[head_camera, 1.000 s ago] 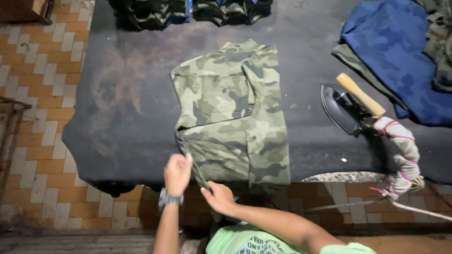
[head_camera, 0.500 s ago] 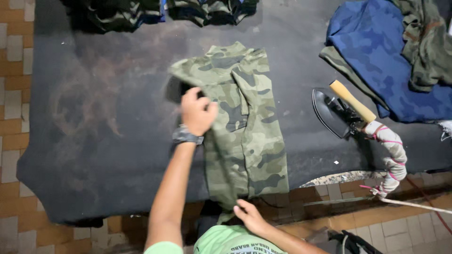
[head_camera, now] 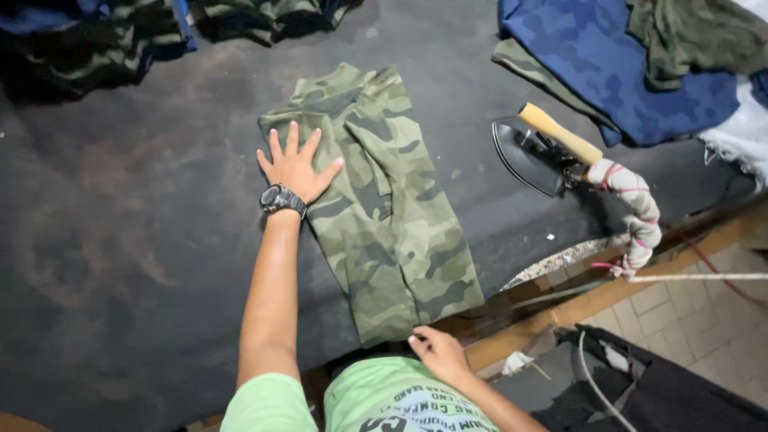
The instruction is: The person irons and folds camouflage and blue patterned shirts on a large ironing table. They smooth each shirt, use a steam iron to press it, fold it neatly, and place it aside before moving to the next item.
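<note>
Left hand splayed flat on folded camo shirt; right hand pinches its hem at table near edge. Uneven pull likely skews fold; iron sits close.

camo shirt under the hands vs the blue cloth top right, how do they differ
The camo shirt is green and brown, folded into a flat narrow strip mid-table; the blue cloth is spread loosely at the far corner, with another garment on it. The left hand presses the shirt flat, the right hand holds its near edge; nobody touches the cloth. Both carry a camouflage pattern.
</note>
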